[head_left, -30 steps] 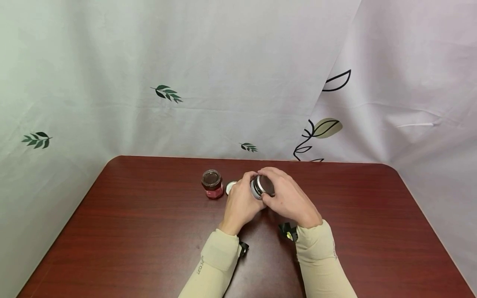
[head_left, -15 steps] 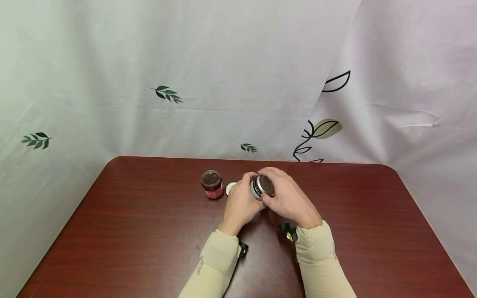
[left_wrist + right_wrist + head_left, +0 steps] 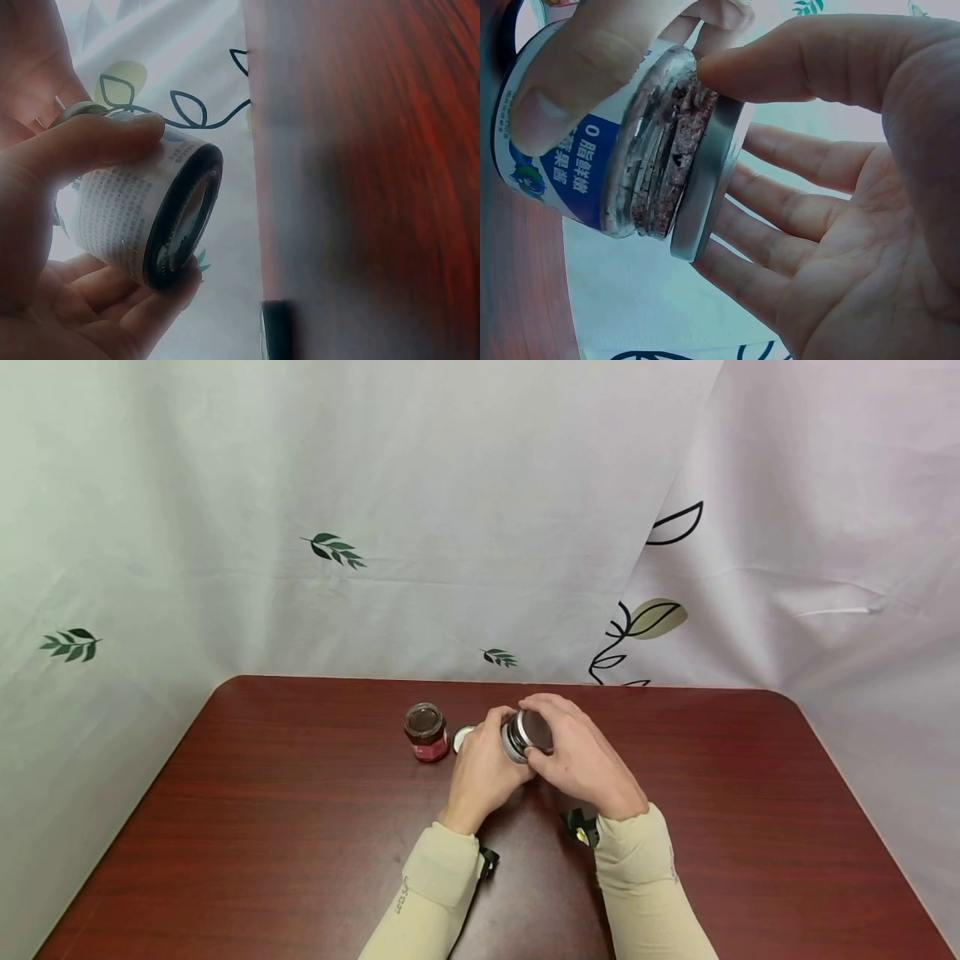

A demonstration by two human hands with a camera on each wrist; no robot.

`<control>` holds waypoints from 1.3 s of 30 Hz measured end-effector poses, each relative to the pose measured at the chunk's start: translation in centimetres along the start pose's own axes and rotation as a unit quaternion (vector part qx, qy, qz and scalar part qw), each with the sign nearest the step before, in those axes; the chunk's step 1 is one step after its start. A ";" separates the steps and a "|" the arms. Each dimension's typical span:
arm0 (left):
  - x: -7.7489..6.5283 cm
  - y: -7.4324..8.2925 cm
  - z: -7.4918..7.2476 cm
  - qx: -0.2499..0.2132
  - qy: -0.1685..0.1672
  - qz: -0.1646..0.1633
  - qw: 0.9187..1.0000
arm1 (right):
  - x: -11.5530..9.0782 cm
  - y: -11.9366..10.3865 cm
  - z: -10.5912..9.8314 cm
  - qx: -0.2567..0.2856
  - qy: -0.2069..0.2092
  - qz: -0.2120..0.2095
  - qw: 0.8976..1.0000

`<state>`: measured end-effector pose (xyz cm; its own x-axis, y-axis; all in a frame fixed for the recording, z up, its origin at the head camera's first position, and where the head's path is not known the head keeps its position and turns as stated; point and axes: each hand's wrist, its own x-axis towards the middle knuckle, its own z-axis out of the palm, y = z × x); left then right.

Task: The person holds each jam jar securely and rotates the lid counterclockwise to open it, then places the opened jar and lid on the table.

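Note:
A small glass jar point(image 3: 577, 142) with a white and blue label is held tilted between both hands. Its dark base point(image 3: 184, 217) faces the left wrist camera. My left hand point(image 3: 483, 772) grips the jar's labelled body, thumb along one side and fingers on the other. A lid with a silver rim point(image 3: 712, 180) and dark top sits at the jar's mouth. My right hand point(image 3: 585, 756) holds this lid, thumb on one side of its edge and fingers on the other. Glass threads and dark reddish contents show between label and lid. Whether the lid is loose, I cannot tell.
Left of the hands, a dark jar point(image 3: 426, 731) with a pink label stands upright on the reddish-brown table point(image 3: 300, 818). A pale round disc point(image 3: 461, 740) lies beside it, partly hidden by the left hand. A patterned white cloth point(image 3: 412, 485) hangs behind the table.
The head view has shifted very slightly. Both hands keep their hold on the jar and lid, with hardly any visible movement.

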<state>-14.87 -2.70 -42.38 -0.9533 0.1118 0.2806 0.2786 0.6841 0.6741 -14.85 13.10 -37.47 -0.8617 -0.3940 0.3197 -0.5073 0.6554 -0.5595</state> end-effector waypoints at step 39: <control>0.1 0.0 0.1 -0.009 0.024 -0.007 1.000 | -0.1 0.4 -0.3 0.014 0.016 0.028 0.999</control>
<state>-14.92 -2.64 -42.41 -0.9506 0.0681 0.3027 0.2678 0.6728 0.6897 -14.97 13.58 -37.47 -0.8889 -0.3364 0.3109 -0.4581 0.6572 -0.5986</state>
